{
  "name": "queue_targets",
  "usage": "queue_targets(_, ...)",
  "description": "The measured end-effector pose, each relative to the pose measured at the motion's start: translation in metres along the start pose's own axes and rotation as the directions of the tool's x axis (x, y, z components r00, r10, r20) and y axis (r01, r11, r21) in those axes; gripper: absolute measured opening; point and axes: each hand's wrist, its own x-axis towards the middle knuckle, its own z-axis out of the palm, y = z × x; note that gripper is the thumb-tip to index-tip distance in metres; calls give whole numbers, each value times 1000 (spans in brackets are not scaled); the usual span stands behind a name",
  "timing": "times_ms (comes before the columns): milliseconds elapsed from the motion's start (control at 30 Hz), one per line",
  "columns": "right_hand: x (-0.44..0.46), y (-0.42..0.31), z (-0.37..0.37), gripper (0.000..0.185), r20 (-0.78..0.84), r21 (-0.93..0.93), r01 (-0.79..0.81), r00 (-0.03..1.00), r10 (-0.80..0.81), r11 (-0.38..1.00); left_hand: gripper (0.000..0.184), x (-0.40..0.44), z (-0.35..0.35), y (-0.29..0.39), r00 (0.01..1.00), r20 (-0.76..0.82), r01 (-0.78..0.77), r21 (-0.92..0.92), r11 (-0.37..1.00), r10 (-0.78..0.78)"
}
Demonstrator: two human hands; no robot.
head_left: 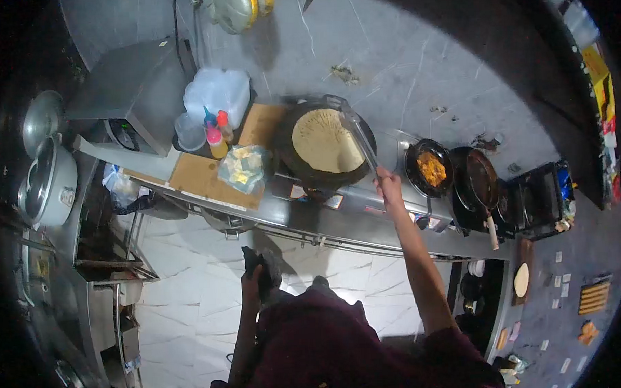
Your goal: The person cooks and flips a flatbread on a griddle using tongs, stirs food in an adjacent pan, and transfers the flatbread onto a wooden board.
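Observation:
My right hand [390, 188] is closed round the handle end of long metal tongs [365, 143]. The tongs reach across a dark round griddle [290, 164], their far end over the right edge of a large pale flatbread [321, 140]. Part of that bread's right side looks folded or lifted; whether the tongs grip it is unclear. Low at my side, away from the counter, my left hand [253, 283] is wrapped round a crumpled black cloth-like thing [264, 265]. To the right of the griddle, a black pan [412, 180] holds orange-brown food [431, 168].
A second dark pan [483, 178] stands further right, its light handle over the counter edge. Left of the griddle are a plastic-wrapped pack [244, 169], squeeze bottles [216, 142], cardboard [199, 179] and a steel box-shaped appliance [132, 91]. A large pot [58, 182] sits far left.

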Motion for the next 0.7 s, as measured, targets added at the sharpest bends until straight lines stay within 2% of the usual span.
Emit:
queue_targets(133,-48,7,9,19,1,63,-68,998,68,996,42,0,-9,7,1000,-13,15,-36,999,-15)
queue_targets(233,-72,14,15,26,-39,-117,-38,999,34,992,43,11,-23,1,998,-13,54,-31,998,-55)
queue_targets(267,-83,17,19,31,-17,-42,14,1000,-15,999,42,16,-29,-2,999,1,39,-16,999,-38)
queue_targets(333,-101,30,25,31,12,-39,20,1000,-20,999,41,21,-34,1,999,45,18,22,1000,-19)
queue_targets(367,-108,35,26,32,20,-39,23,1000,-22,999,41,27,-41,-4,996,71,58,36,998,-61)
queue_targets(433,-116,44,29,31,5,-22,-63,998,63,998,42,46,-60,-16,983,119,133,70,989,-140)
queue_targets(533,-143,20,47,31,-39,49,-161,986,163,986,37,37,-43,11,996,55,64,71,995,-68)
queue_targets(633,-147,28,45,27,8,-24,-141,990,141,990,36,57,-66,-7,980,152,116,79,990,-127)
queue_targets(667,-149,28,43,29,40,-11,-104,994,104,995,40,65,-81,-13,957,232,115,239,964,-172)
queue_targets(700,-151,23,44,30,35,20,-118,992,118,993,38,62,-77,-7,961,222,115,218,969,-164)
